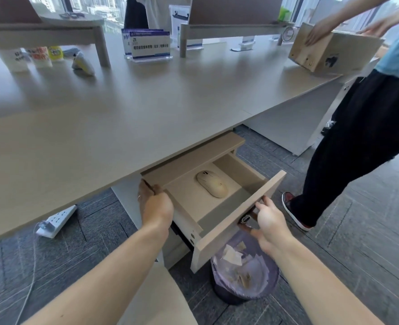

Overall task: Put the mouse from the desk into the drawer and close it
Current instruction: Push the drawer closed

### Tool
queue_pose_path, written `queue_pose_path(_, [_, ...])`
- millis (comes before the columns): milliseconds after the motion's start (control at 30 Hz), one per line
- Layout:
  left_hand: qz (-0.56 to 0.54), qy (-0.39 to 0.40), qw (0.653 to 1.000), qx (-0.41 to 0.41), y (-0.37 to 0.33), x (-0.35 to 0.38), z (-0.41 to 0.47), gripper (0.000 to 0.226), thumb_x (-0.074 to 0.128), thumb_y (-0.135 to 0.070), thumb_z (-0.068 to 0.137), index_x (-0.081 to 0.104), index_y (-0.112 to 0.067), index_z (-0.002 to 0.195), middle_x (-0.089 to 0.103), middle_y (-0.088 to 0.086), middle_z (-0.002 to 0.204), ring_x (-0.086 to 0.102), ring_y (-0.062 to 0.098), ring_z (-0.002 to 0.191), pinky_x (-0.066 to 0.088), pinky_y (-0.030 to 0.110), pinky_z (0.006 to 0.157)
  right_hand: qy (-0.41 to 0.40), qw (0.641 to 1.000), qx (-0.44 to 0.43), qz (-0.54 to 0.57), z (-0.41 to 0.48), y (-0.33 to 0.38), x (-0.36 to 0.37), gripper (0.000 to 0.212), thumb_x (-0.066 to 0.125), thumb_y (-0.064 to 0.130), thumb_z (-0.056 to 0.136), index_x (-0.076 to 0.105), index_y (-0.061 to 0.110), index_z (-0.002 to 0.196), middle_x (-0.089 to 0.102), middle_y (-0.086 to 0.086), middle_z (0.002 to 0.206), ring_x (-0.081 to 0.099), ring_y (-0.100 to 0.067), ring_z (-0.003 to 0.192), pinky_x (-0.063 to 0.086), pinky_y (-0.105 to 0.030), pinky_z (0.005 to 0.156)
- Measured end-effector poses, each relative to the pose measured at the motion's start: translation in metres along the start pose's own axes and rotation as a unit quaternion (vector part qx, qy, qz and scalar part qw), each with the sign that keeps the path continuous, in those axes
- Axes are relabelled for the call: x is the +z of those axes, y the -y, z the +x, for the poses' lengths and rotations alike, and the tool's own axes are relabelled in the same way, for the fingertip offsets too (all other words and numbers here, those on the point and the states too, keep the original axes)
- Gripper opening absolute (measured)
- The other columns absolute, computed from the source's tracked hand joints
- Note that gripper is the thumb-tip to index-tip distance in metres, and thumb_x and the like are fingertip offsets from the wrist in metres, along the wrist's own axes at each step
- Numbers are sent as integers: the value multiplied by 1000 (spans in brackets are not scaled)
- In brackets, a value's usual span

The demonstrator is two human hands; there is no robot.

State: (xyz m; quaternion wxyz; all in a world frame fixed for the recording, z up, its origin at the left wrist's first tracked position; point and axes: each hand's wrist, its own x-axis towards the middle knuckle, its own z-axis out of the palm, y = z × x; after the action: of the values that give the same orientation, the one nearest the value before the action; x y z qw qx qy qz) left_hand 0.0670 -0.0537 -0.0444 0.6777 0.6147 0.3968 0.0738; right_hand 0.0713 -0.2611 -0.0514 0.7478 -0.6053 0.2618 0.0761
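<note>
The mouse lies between the grips. Left grip clasps the drawer side, right grip holds its front. Push squarely, freeing the left first.

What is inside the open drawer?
A mouse lies on the drawer floor; nothing else is visible. The drawer's rear, under the cabinet top, is covered and cannot be seen.

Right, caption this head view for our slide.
Cream oval mouse lies in open beige wooden drawer; right hand holds its front, left hand grips the beige cabinet.
</note>
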Motion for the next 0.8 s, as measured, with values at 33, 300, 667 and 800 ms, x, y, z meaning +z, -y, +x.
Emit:
queue_pose_path(33, [7, 2, 1000, 3, 0, 0, -2, 46, 31, -25, 107, 46, -3, 145, 53, 22, 145, 50, 39, 133, 42, 43, 98, 2, 1000, 0, -1, 2, 0, 6, 37, 34, 11, 106, 57, 23, 132, 63, -8, 127, 59, -27, 112, 57, -48, 78])
queue_pose_path(300, [-5, -4, 996, 84, 14, -1, 17, 44, 37, -20, 104, 38, -17, 148, 53, 13, 145, 54, 32, 129, 41, 37, 99, 12, 1000, 6, 15, 22, 4, 55, 45, 30, 1, 102, 53, 27, 132, 61, 3, 95, 55, -12, 82, 52, -56, 96])
queue_pose_path(667, [56, -18, 991, 123, 14, -5, 15, 39, 37, -24, 105, 43, -19, 143, 54, 10, 138, 55, 28, 118, 38, 35, 92, 39, 999, -3, 28, 58, 7, 108, 56, 30, -6, 98, 51, 27, 138, 57, -3, 126, 55, -23, 103, 55, -58, 91])
queue_pose_path(800, [60, -16, 991, 119, 15, -6, 16, 35, 36, -26, 104, 43, -19, 138, 57, 12, 130, 57, 28, 108, 41, 37, 90, 52, 997, 15, 63, 67, 8, 119, 51, 28, -10, 96, 53, 27, 119, 62, -2, 110, 58, -22, 97, 54, -60, 91])
